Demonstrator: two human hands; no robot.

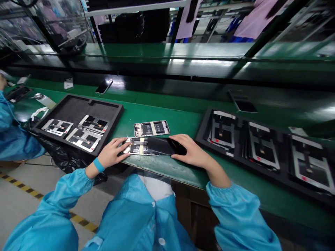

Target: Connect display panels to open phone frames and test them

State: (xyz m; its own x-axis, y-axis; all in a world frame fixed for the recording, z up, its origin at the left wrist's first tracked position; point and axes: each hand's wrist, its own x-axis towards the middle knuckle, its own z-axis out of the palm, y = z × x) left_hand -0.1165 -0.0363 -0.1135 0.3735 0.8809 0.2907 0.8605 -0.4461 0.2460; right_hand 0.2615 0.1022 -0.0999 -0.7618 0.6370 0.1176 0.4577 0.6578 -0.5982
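Note:
Near the green bench's front edge lies an opened phone frame (136, 147) with its inner parts and a pale strip showing. My left hand (112, 152) grips its left end between thumb and fingers. My right hand (190, 150) is closed on the right end of a black phone screen (161, 145), which overlaps the right part of the frame. Whether the screen touches the frame all along cannot be made out. Just behind, a second opened phone frame (151, 128) with a dark battery and a pale strip lies apart from both hands.
A black foam tray (78, 101) with stacked screen parts stands at the left, another black tray (242, 153) with several stacks at the right. Phones (104, 86) (243, 101) lie along the back. A co-worker's blue sleeve (15, 129) is at far left.

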